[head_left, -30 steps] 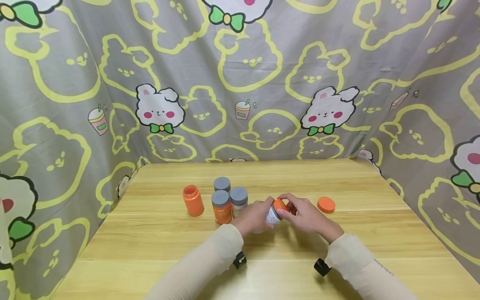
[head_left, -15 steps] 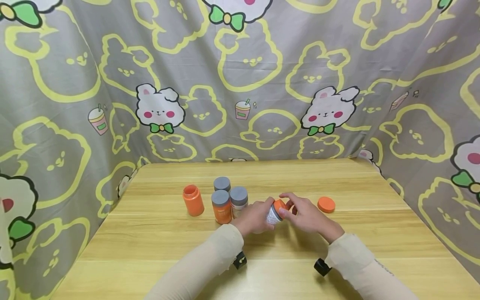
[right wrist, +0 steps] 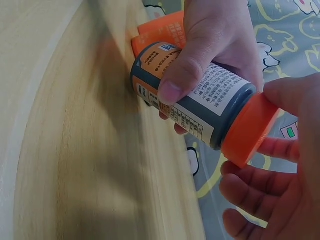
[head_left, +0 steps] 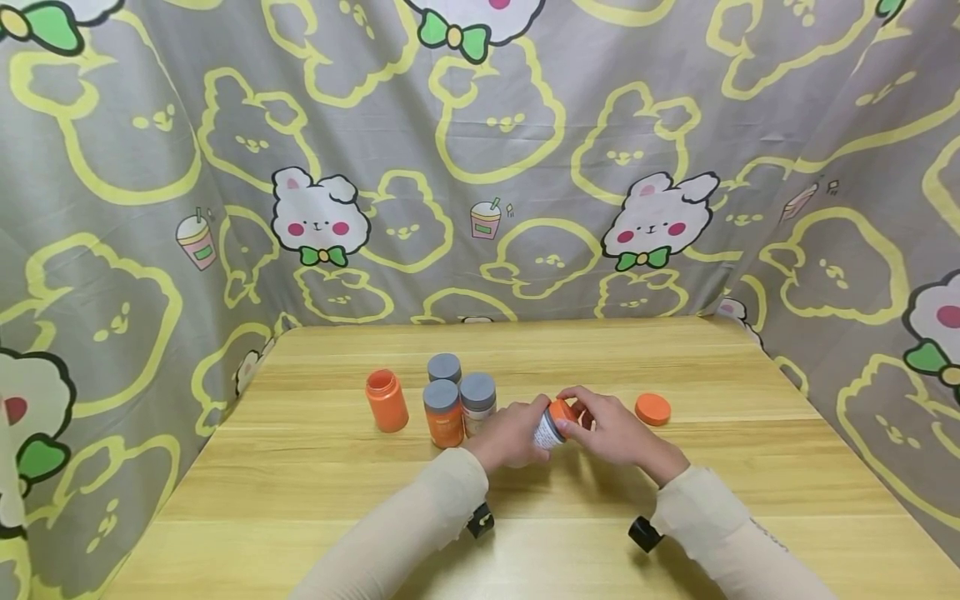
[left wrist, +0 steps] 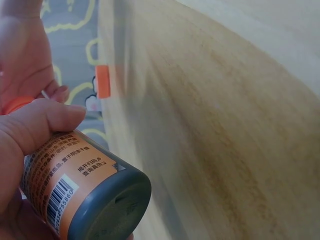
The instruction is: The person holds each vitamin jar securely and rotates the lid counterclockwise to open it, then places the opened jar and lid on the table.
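My left hand (head_left: 512, 435) grips the grey bottle (right wrist: 192, 102), tilted above the desk (head_left: 675, 517); my right hand (head_left: 611, 429) pinches its orange cap (right wrist: 248, 131). Judged step: twisting the cap; next needs firm counter-rotation.

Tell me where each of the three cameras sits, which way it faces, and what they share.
Head: worn high, facing forward and down at the table; both sleeves, left hand and right hand show.
Left wrist: low beside the left hand, looking along the tabletop; the thumb lies on the bottle.
Right wrist: behind the right hand, facing the bottle's orange cap.
Shared: all three show the bottle; head and left wrist also the loose orange lid.
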The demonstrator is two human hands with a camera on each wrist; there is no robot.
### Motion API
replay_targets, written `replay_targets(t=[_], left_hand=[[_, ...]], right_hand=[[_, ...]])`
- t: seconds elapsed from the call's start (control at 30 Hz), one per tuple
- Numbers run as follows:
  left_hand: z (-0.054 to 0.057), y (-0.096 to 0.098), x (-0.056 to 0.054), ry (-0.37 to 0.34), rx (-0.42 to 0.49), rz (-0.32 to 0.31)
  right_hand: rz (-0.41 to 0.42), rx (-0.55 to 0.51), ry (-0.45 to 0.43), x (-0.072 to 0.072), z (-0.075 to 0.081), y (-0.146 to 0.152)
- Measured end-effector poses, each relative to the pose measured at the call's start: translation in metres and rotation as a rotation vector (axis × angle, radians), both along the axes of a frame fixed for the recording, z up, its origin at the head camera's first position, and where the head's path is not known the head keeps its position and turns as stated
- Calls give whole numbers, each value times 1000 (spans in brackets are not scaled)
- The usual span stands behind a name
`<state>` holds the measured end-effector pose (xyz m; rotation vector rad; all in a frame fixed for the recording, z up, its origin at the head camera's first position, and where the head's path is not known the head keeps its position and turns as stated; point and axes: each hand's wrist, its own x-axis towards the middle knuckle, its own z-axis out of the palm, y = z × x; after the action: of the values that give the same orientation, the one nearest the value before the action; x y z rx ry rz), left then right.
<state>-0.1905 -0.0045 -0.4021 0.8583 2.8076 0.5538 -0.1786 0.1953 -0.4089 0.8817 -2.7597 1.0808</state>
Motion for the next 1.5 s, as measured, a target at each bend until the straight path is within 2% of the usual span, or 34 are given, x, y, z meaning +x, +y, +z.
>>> replay_targets(t=[0.2,0.57,1.0,1.33,1.5], left_hand=[[0,0,0,-12,-2,8],[-1,1,0,-8,-7,5],[1,1,-1,-26,-2,2],[1,1,0,-5,8,-6],[1,1,0,6,3,-16]], right_hand=[[32,-10,-5,2,3,0],[-39,38,-56,0,0,0],[42,5,-6,2,1,2],[-40,19,-57,3,4,-1],[-16,6,-51,2,4,-1]])
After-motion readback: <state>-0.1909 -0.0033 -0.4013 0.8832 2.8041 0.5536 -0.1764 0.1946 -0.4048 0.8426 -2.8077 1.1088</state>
